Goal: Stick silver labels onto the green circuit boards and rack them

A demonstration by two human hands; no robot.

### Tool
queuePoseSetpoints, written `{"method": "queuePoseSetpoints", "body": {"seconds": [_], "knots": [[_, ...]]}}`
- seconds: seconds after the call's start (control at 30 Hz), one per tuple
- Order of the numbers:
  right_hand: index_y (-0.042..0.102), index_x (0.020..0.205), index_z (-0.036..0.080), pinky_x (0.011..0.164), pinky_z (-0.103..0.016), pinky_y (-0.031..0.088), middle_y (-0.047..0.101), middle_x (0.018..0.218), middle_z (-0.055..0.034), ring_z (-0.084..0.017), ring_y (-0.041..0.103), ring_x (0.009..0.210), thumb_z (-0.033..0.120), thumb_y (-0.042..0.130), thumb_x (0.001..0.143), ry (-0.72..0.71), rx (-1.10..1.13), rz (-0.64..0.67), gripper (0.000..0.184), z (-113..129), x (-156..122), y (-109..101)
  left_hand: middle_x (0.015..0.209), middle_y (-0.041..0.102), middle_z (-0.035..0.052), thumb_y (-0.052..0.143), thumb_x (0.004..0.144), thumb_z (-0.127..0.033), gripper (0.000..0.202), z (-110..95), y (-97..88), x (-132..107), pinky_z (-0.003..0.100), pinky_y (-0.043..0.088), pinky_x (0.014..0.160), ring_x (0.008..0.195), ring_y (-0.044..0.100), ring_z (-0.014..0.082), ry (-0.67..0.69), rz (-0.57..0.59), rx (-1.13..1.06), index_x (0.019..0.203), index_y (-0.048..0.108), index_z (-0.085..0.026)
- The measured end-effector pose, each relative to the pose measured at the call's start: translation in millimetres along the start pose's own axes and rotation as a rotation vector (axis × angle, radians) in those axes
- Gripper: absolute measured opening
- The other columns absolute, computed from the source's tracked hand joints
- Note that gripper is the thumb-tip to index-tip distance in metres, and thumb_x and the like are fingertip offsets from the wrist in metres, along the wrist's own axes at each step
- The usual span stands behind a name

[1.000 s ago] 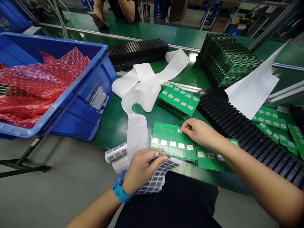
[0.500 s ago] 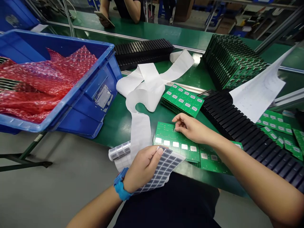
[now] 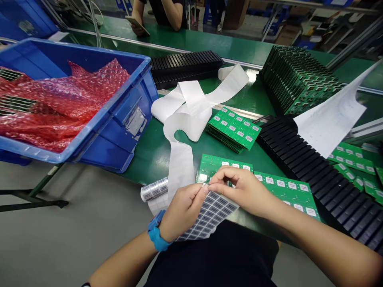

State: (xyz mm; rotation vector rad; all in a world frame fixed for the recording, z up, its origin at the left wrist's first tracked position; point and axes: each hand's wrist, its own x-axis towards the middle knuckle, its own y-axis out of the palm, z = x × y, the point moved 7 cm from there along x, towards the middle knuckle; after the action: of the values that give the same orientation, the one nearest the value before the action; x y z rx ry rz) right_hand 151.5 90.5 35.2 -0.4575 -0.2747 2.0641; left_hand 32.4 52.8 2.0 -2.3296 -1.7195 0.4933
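Note:
My left hand (image 3: 184,211), with a blue watch at the wrist, pinches the edge of a sheet of silver-grey labels (image 3: 209,217) in front of my body. Fingertip to fingertip with it, my right hand (image 3: 243,189) is closed in a pinch on a label at the sheet's edge; the fingers partly hide it. Just behind both hands lies a green circuit board (image 3: 208,162) with pale square labels, partly covered by my right hand. Another labelled board (image 3: 271,180) shows beyond my right wrist. Left of the sheet is the label roll (image 3: 154,189).
White backing strip (image 3: 181,163) curls across the green table. A stack of labelled boards (image 3: 235,127) stands behind the hands. A blue crate (image 3: 119,123) with red bubble wrap is at left. Black slotted racks (image 3: 317,175), upright boards (image 3: 302,79) and a paper sheet (image 3: 332,115) occupy the right.
My right hand has moved from over the circuit board down and left to the label sheet beside my left hand. More labels show on the board's far row. My left hand keeps its hold.

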Motion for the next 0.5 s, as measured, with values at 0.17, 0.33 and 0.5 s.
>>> {"method": "queuePoseSetpoints", "body": {"seconds": [0.17, 0.33, 0.5], "knots": [[0.061, 0.073, 0.017, 0.061, -0.026, 0.043, 0.062, 0.070, -0.0011, -0.013, 0.055, 0.065, 0.034, 0.059, 0.077, 0.126, -0.002, -0.160, 0.018, -19, 27, -32, 0.054, 0.045, -0.0009, 0.037, 0.092, -0.032, 0.039, -1, -0.6, -3, 0.024, 0.046, 0.068, 0.076, 0.060, 0.0163, 0.047, -0.003, 0.015, 0.056, 0.042, -0.019], [0.061, 0.070, 0.017, 0.049, -0.024, 0.036, 0.059, 0.060, -0.0001, -0.012, 0.049, 0.054, 0.033, 0.056, 0.077, 0.260, -0.327, 0.003, 0.018, -45, 56, -37, 0.062, 0.056, 0.0021, 0.039, 0.092, -0.027, 0.038, -10, 4.1, -4, 0.026, 0.044, 0.091, 0.101, 0.059, 0.0173, 0.131, 0.081, 0.079, 0.056, 0.043, -0.019], [0.060, 0.068, 0.019, 0.048, -0.025, 0.035, 0.056, 0.059, 0.0006, -0.012, 0.048, 0.052, 0.032, 0.053, 0.078, 0.225, -0.495, 0.029, 0.018, -47, 59, -27, 0.063, 0.059, 0.0027, 0.039, 0.092, -0.026, 0.039, -8, 5.7, -5, 0.026, 0.045, 0.088, 0.104, 0.059, 0.0180, 0.145, 0.103, 0.095, 0.054, 0.033, -0.020]]}}
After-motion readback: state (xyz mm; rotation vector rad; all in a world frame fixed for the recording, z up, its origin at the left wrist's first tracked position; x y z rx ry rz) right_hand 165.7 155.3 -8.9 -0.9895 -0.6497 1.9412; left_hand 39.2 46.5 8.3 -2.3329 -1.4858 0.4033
